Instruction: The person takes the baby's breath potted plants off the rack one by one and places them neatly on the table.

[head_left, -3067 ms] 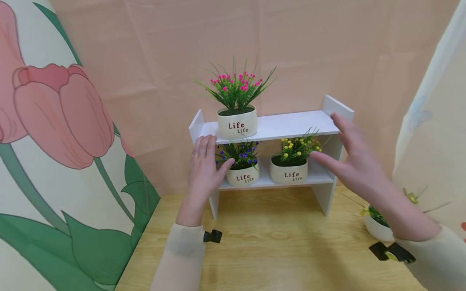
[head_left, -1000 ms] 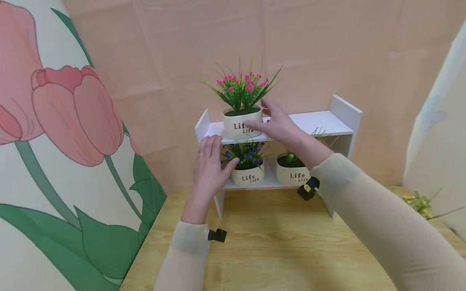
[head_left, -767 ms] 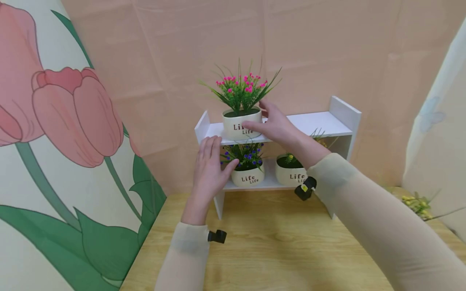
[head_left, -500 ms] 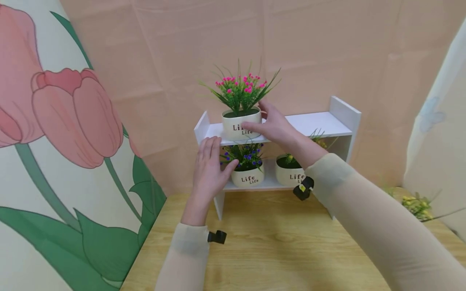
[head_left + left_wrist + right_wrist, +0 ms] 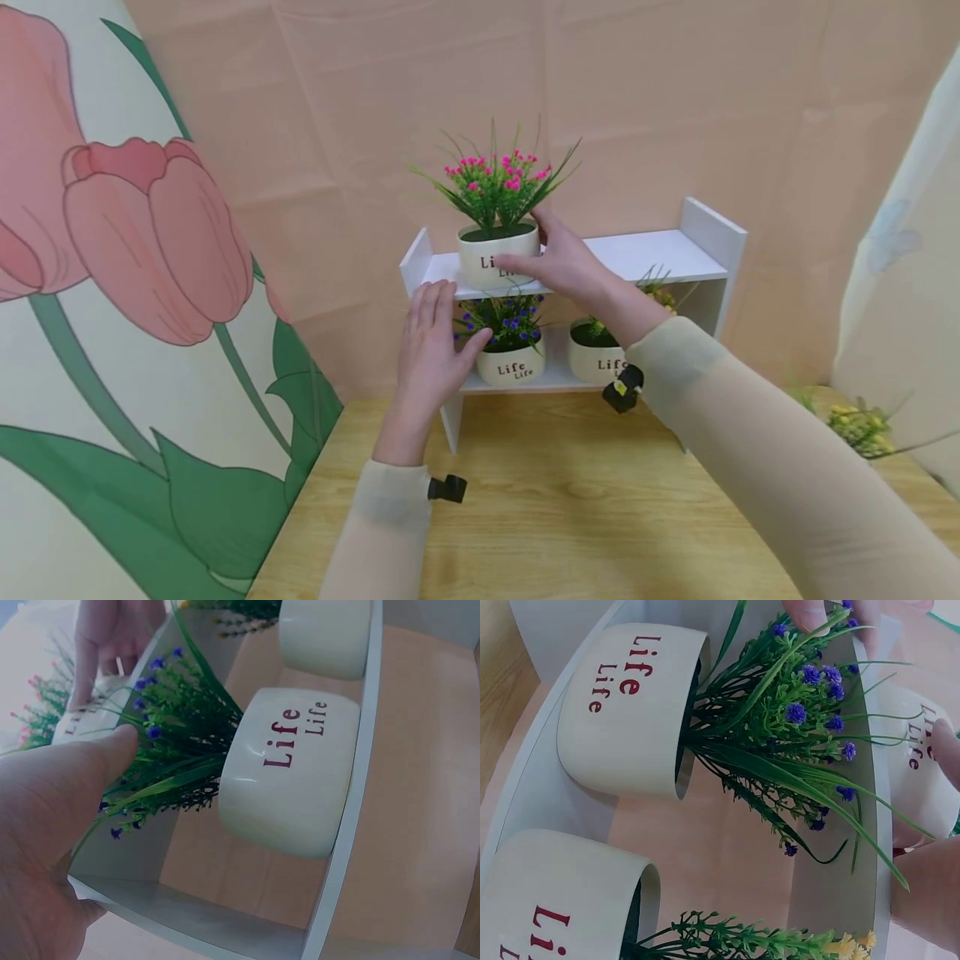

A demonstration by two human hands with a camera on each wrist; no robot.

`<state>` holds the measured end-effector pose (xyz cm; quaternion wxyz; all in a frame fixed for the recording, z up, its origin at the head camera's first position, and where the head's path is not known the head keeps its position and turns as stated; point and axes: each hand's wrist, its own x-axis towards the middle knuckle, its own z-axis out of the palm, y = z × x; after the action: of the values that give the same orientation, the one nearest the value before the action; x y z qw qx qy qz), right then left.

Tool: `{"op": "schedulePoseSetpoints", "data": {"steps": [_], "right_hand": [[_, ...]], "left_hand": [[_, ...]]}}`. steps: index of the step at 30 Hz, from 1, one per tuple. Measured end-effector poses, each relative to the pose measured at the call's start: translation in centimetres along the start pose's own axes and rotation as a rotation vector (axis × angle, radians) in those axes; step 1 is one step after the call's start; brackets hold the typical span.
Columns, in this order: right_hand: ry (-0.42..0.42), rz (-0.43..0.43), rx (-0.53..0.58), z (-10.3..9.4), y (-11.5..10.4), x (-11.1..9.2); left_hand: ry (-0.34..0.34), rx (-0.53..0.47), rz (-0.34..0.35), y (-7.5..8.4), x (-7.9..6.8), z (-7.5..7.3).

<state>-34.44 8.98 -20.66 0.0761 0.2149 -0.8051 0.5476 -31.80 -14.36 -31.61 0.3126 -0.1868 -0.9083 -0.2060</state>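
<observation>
A white pot of pink flowers (image 5: 495, 258) printed "Life" stands upright on the upper board of a white two-tier shelf (image 5: 652, 254). My right hand (image 5: 572, 260) grips this pot from its right side, thumb across the front lettering and fingers round the back, partly hidden. My left hand (image 5: 431, 354) rests against the shelf's left end, fingers straight and thumb spread apart. Near that thumb, on the lower board, is a pot of blue-purple flowers (image 5: 512, 365); its lettering also shows in the left wrist view. A yellow-flowered pot (image 5: 596, 362) stands to its right, partly covered by my right forearm.
The shelf stands on a wood-grain table (image 5: 525, 500) against a pink cloth backdrop (image 5: 360, 125). Another yellow-flowered plant (image 5: 858, 427) is at the right, its pot hidden by my sleeve. A tulip-painted panel (image 5: 150, 250) borders the left.
My right hand has moved left from beside the shelf's right end and taken hold of the pink-flowered pot. The left hand stays at the shelf's left end. Pot position looks unchanged.
</observation>
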Motion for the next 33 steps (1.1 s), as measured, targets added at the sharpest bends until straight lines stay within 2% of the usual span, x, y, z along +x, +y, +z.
{"op": "schedulePoseSetpoints", "data": {"steps": [13, 19, 27, 33], "right_hand": [[0.004, -0.042, -0.01, 0.21, 0.32, 0.26], [0.004, -0.027, 0.001, 0.14, 0.46, 0.24], [0.015, 0.036, -0.019, 0.04, 0.69, 0.13], [0.038, 0.025, -0.027, 0.17, 0.6, 0.03]], "left_hand": [[0.011, -0.003, 0.006, 0.1, -0.07, 0.02], [0.004, -0.005, 0.0, 0.18, -0.08, 0.02], [0.004, -0.002, -0.004, 0.19, -0.05, 0.17], [0.001, 0.0, -0.006, 0.27, -0.02, 0.07]]}}
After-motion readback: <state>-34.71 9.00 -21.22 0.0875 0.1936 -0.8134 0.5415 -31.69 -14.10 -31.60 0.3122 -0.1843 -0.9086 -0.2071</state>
